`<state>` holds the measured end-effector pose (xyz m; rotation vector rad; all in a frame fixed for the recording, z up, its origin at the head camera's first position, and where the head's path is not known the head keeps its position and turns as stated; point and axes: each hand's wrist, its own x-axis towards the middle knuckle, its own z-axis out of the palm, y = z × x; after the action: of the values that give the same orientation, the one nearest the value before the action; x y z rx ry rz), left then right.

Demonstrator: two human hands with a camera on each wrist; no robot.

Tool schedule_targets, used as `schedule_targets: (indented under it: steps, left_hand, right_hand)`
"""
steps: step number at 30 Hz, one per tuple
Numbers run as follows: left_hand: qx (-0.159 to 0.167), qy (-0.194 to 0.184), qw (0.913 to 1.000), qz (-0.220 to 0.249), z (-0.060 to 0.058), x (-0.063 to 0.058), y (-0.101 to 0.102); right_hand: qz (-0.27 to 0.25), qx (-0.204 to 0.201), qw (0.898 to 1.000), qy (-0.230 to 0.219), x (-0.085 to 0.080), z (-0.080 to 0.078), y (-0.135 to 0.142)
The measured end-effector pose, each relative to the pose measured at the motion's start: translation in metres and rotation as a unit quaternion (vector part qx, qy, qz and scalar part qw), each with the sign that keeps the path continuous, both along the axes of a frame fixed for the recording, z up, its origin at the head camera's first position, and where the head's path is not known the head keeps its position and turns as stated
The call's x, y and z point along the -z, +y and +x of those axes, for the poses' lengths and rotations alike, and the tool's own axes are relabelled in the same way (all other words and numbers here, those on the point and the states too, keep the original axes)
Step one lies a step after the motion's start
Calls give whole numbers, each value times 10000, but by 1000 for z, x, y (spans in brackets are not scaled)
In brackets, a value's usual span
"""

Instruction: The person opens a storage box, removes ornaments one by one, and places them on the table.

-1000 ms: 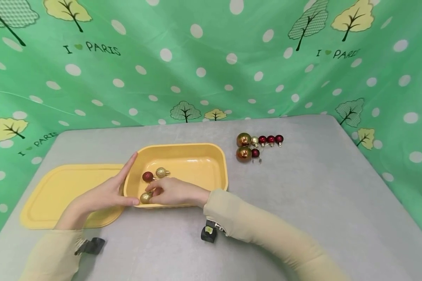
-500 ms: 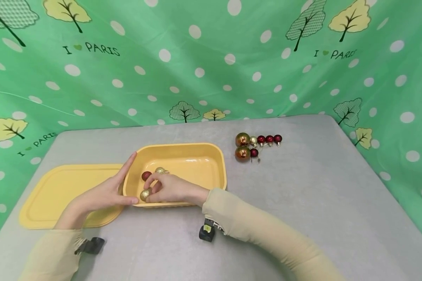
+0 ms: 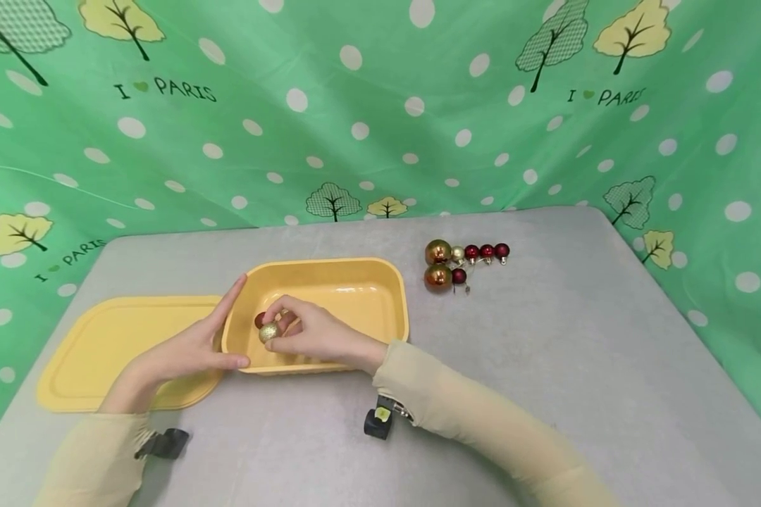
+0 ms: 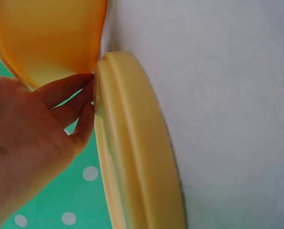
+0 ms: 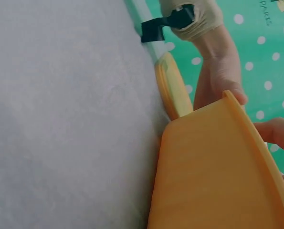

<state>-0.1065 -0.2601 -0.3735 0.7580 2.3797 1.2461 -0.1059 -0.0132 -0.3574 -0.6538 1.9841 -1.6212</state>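
Observation:
My right hand (image 3: pixel 313 331) pinches a small glittery gold Christmas bauble (image 3: pixel 269 332) between thumb and fingers, inside the yellow plastic box (image 3: pixel 361 310). A dark red bauble (image 3: pixel 260 320) shows partly beside it; the other gold bauble is hidden behind the hand. My left hand (image 3: pixel 187 352) rests against the box's left end, fingers extended along the wall and thumb at the front rim. In the left wrist view its fingertips (image 4: pixel 87 114) are partly covered by the edge of the yellow lid (image 4: pixel 137 143). The right wrist view shows the box's outer wall (image 5: pixel 204 167).
Left of the box, the matching lid (image 3: pixel 120 345) lies flat on the grey table (image 3: pixel 545 366). Toward the back right, two large shiny gold baubles (image 3: pixel 438 278) head two rows of small red baubles (image 3: pixel 487 251) and one pale gold bauble (image 3: pixel 458 253). A green patterned curtain (image 3: pixel 380 105) hangs behind.
My right hand has moved the gold bauble away from the box's front left corner, backward and slightly right, and now covers the other gold bauble. The left hand has stayed in place.

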Motion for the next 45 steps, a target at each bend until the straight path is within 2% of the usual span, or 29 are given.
schedule_targets:
  steps: [3,15,21,30,39,45]
  left_hand:
    - [-22,-65,10000,20,0,0,0]
    - [-10,-63,9999,152,1,2,0]
    - [-47,-150,9997,161,1,2,0]
    - [-16,-98,9998,149,1,3,-1]
    - [-19,-85,9999,132,1,2,-1]
    - [-5,-42,9999,132,1,3,-1]
  right_hand:
    - [-49,115,9998,133,-1,-1,7]
    - [366,318,9964,692,-12,-6,53]
    - [93,396,9943,989,-16,-9,77]
    - [-84,685,9930,955,-19,-9,101]
    - [276,920,9887,1154,-30,-6,128]
    - [352,1074,9851,1297,-30,-11,151]
